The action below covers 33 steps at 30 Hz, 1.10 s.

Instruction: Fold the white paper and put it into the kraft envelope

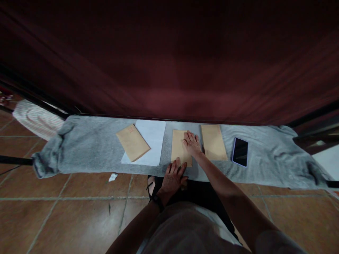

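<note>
A brown paper envelope (178,148) lies flat on the grey cloth in front of me. My left hand (172,177) rests at its near edge, fingers spread over the paper. Across the envelope's right side lies my right hand (192,144), fingers stretched out and pressing flat. To the right is a second brown envelope or stack of envelopes (214,143). On the left, more brown envelopes (132,143), with a reddish mark on top, overlap white paper sheets (156,141).
A phone with a purple edge (240,152) lies at the right on the grey cloth (87,144), which covers a narrow bench. Behind it rises a dark red panel (169,70). A white scrap (113,177) lies on the tiled floor (90,218).
</note>
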### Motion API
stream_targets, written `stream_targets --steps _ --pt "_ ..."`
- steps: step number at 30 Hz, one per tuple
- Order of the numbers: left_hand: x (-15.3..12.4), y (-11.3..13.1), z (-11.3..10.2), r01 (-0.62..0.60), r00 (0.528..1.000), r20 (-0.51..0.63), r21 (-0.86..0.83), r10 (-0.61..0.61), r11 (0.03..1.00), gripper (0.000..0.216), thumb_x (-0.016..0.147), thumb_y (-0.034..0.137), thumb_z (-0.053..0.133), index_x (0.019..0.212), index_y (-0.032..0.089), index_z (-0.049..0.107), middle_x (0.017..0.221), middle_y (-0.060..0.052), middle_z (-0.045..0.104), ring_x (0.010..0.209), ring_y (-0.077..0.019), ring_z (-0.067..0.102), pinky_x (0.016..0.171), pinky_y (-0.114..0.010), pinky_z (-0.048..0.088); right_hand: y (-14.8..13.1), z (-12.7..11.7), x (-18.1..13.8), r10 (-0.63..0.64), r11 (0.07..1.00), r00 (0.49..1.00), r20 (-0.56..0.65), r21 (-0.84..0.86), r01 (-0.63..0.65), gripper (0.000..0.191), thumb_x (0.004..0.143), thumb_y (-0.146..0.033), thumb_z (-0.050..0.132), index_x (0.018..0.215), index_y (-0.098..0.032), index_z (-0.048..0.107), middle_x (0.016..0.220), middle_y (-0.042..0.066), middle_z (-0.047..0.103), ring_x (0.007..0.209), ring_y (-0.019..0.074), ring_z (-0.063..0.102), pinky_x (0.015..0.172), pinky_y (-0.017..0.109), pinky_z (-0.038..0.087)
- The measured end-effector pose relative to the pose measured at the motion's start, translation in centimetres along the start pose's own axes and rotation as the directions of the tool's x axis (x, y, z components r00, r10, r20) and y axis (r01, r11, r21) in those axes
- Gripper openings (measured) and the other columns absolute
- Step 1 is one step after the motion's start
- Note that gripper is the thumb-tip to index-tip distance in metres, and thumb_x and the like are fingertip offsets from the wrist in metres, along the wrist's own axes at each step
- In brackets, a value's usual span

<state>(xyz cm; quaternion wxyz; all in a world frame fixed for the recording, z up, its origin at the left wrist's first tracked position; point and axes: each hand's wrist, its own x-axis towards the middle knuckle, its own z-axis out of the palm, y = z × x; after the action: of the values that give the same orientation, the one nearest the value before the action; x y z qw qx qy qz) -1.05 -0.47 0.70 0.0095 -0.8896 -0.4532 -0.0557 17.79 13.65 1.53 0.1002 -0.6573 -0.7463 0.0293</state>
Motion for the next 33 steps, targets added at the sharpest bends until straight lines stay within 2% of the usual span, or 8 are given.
stream_targets --steps 4,7,9,11,15,20,28,33 --pt "0.0 -0.1 -0.1 -0.019 1.0 0.013 0.002 0.019 1.0 0.073 0.097 0.057 0.051 0.16 0.027 0.029 0.161 -0.017 0.038 0.143 -0.0349 0.043 0.112 -0.049 0.037 -0.6 0.1 -0.8 -0.021 1.0 1.0 0.002 0.001 0.021 0.039 0.097 -0.04 0.065 0.13 -0.019 0.059 0.13 0.009 0.061 0.11 0.0236 0.064 0.093 0.046 0.057" --pt "0.0 -0.3 0.1 -0.034 0.999 0.013 -0.005 0.034 0.999 0.072 0.097 0.058 0.051 0.159 0.028 0.03 0.16 -0.017 0.039 0.143 -0.0354 0.043 0.113 -0.05 0.036 -1.3 0.4 -3.0 -0.045 0.999 0.999 0.017 0.001 0.045 0.042 0.099 -0.039 0.061 0.136 -0.019 0.057 0.141 0.011 0.057 0.124 0.0277 0.059 0.104 0.053 0.049" --pt "0.1 -0.4 0.3 -0.036 0.999 0.017 -0.012 0.037 0.999 0.07 0.098 0.057 0.05 0.158 0.027 0.033 0.16 -0.018 0.039 0.143 -0.0353 0.043 0.113 -0.05 0.036 -1.8 0.7 -5.2 -0.072 0.997 0.997 0.037 0.003 0.072 0.041 0.104 -0.029 0.048 0.143 -0.019 0.054 0.154 0.015 0.049 0.141 0.0279 0.045 0.117 0.053 0.035" --pt "0.1 -0.4 0.5 -0.035 0.999 0.029 -0.016 0.035 0.999 0.068 0.098 0.057 0.05 0.156 0.024 0.038 0.161 -0.018 0.037 0.144 -0.0354 0.042 0.114 -0.051 0.035 -2.3 1.0 -7.8 -0.114 0.993 0.993 0.036 0.018 0.113 0.048 0.106 -0.027 0.038 0.151 -0.015 0.044 0.161 0.015 0.039 0.15 0.0264 0.032 0.122 0.054 0.024" --pt "0.1 -0.3 0.8 -0.051 0.996 0.071 -0.013 0.052 0.999 0.064 0.098 0.051 0.051 0.151 0.016 0.044 0.16 -0.021 0.036 0.147 -0.0357 0.038 0.116 -0.053 0.031 -3.4 1.3 -13.3 -0.147 0.987 0.989 -0.001 0.058 0.147 0.054 0.107 -0.031 0.03 0.157 -0.013 0.033 0.162 0.013 0.036 0.151 0.0245 0.03 0.124 0.052 0.02" --pt "0.1 -0.4 0.6 -0.07 0.991 0.115 -0.011 0.071 0.997 0.065 0.095 0.034 0.054 0.155 0.015 0.037 0.163 -0.02 0.031 0.148 -0.0354 0.035 0.117 -0.052 0.03 -4.3 1.3 -18.1 -0.196 0.979 0.98 -0.038 0.051 0.198 0.063 0.105 -0.036 0.037 0.16 -0.008 0.024 0.161 0.016 0.036 0.151 0.0277 0.03 0.125 0.052 0.019" --pt "0.0 -0.5 0.1 -0.078 0.989 0.123 0.002 0.077 0.997 0.073 0.094 0.041 0.058 0.157 0.015 0.032 0.164 -0.022 0.028 0.148 -0.0361 0.035 0.118 -0.051 0.03 -3.9 1.2 -19.1 -0.204 0.978 0.979 -0.028 0.032 0.204 0.065 0.105 -0.038 0.04 0.16 -0.007 0.024 0.161 0.017 0.038 0.149 0.0301 0.033 0.123 0.051 0.023" --pt "-0.6 -1.1 0.0 -0.095 0.99 0.105 0.005 0.094 0.995 0.075 0.098 0.048 0.052 0.159 0.012 0.028 0.165 -0.021 0.027 0.153 -0.0321 0.027 0.121 -0.048 0.027 -3.8 1.0 -19.2 -0.186 0.982 0.982 -0.029 0.026 0.186 0.061 0.105 -0.037 0.039 0.159 -0.008 0.029 0.16 0.016 0.04 0.147 0.0302 0.036 0.123 0.052 0.023"
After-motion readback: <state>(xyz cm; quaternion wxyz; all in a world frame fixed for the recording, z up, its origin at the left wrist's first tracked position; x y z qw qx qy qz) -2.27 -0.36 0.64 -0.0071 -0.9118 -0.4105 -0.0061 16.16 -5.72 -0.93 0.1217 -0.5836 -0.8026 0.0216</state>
